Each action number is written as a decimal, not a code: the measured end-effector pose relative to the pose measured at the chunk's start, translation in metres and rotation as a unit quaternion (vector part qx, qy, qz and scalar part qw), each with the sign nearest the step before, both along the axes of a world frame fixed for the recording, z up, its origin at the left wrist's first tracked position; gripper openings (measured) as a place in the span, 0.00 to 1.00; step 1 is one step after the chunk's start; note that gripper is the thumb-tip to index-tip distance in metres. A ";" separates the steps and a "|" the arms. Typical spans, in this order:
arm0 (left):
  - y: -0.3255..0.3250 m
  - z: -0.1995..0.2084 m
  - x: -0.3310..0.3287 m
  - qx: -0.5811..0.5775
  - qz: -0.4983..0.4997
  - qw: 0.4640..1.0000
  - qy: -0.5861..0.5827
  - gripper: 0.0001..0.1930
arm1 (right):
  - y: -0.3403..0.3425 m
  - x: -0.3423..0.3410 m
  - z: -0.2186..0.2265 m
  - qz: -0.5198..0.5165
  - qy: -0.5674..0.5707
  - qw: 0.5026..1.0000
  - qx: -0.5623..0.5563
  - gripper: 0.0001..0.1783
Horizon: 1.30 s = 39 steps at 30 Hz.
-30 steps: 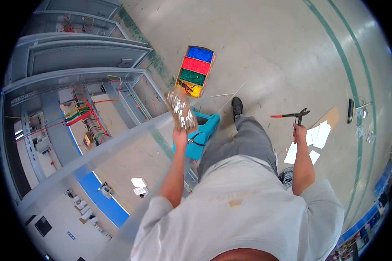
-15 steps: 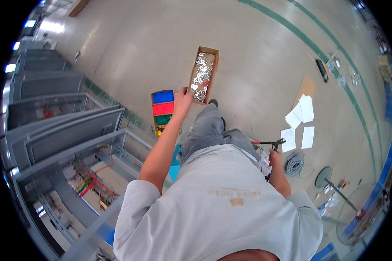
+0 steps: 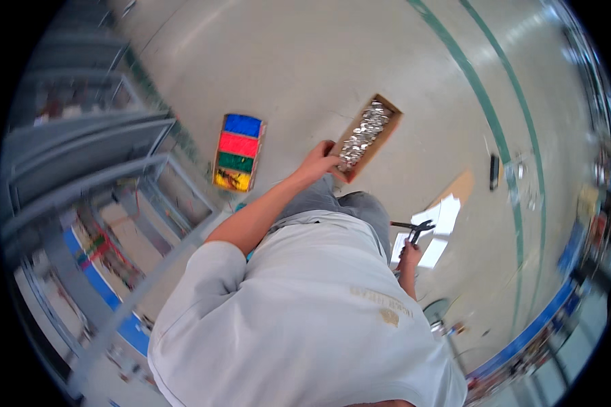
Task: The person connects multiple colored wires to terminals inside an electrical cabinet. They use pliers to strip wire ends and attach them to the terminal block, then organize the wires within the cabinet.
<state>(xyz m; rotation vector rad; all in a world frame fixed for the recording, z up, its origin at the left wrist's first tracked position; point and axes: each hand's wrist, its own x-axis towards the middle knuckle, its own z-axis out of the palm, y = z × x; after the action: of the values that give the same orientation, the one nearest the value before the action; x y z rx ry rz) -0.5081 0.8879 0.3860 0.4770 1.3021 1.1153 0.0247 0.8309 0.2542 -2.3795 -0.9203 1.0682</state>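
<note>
My left hand [image 3: 320,163] grips the near end of a long open cardboard box [image 3: 379,145], held out in front of my legs and slanting to the far right. Many small silvery metal terminals [image 3: 365,132] lie loose inside it. My right hand [image 3: 409,256], low at my right side, is wrapped round one handle of a crimping tool [image 3: 421,230]. The tool's dark jaws point away from me, and its other, red handle sticks out to the left. To the left of the box, a cardboard tray [image 3: 258,154] on the floor holds blue, red, green and yellow small parts in separate compartments.
Grey metal cabinets [image 3: 91,150] with wiring inside line my left. White paper sheets [image 3: 447,214] and a brown cardboard piece [image 3: 460,186] lie on the floor at right. A dark oblong object [image 3: 494,172] lies beyond, near green floor lines [image 3: 485,95].
My view has turned, and the cabinets look smeared. The box has swung to the right and away from the coloured tray, still in my left hand. My right hand keeps hold of the crimping tool.
</note>
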 end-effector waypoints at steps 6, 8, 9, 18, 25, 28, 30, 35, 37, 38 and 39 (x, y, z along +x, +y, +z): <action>-0.011 0.043 0.021 0.043 0.091 0.994 -0.046 0.37 | 0.222 -0.093 0.118 0.289 0.111 0.944 0.114 0.18; -0.019 0.056 0.034 0.071 0.143 0.987 -0.035 0.36 | 0.271 -0.142 0.167 0.374 0.170 0.909 0.076 0.16; -0.026 0.068 0.041 0.088 0.169 0.981 -0.020 0.36 | 0.288 -0.162 0.188 0.409 0.213 0.886 0.050 0.16; -0.047 0.162 0.112 0.034 0.367 0.914 0.171 0.35 | 0.352 -0.368 0.290 0.733 0.308 0.558 -0.237 0.14; 0.007 0.080 0.144 -0.016 0.493 0.868 0.049 0.34 | 0.356 -0.474 0.182 0.808 0.250 0.328 -0.421 0.13; 0.029 0.060 0.179 0.001 0.586 0.809 0.035 0.32 | 0.343 -0.491 0.187 0.855 0.180 0.275 -0.402 0.06; 0.051 0.043 0.187 -0.007 0.654 0.756 0.012 0.31 | 0.350 -0.511 0.149 0.864 0.160 0.200 -0.433 0.16; 0.086 -0.031 0.199 -0.011 0.773 0.631 0.063 0.30 | 0.332 -0.536 0.095 0.860 0.175 0.110 -0.467 0.20; 0.087 -0.051 0.195 -0.014 0.793 0.604 0.078 0.30 | 0.325 -0.547 0.064 0.866 0.176 0.073 -0.462 0.20; 0.088 -0.055 0.196 -0.016 0.801 0.592 0.083 0.30 | 0.323 -0.549 0.055 0.872 0.170 0.062 -0.455 0.21; 0.088 -0.059 0.196 -0.017 0.809 0.581 0.088 0.30 | 0.320 -0.551 0.046 0.877 0.165 0.051 -0.449 0.23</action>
<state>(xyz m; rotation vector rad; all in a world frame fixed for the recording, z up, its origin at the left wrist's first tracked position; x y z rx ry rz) -0.3117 0.9762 0.3266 -1.0131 1.8563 2.5211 -0.5267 1.1512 0.3007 -0.5049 1.2661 -1.0658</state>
